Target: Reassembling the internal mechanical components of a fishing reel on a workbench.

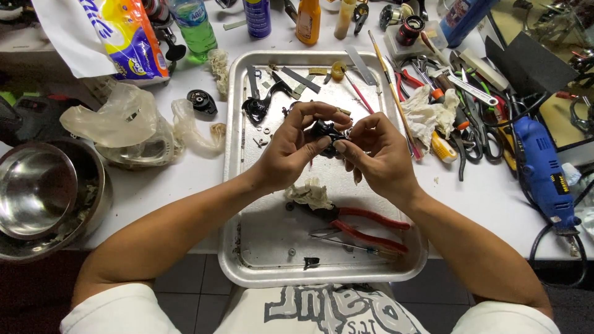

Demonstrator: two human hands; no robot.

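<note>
A white tabletop (185, 179) carries a large metal tray (235, 154) at its near edge, in the middle. At the tabletop's left edge sits a steel bowl (37, 192), and near the right edge lies a blue rotary tool (541, 170) beside a heap of hand tools. Over the middle of the tray, both hands meet around a small black part (325, 131) held above the tray floor. The left hand (291, 151) curls its fingers over the top of the part and pinches it with thumb and fingertips; the right hand (380, 154) pinches the part's right side with thumb and forefinger, its other fingers folded. Red-handled pliers (365, 229) lie near the tray's near right corner, a crumpled tissue (309, 195) just beside them, and another black part (257, 106) lies towards the tray's far left corner.
</note>
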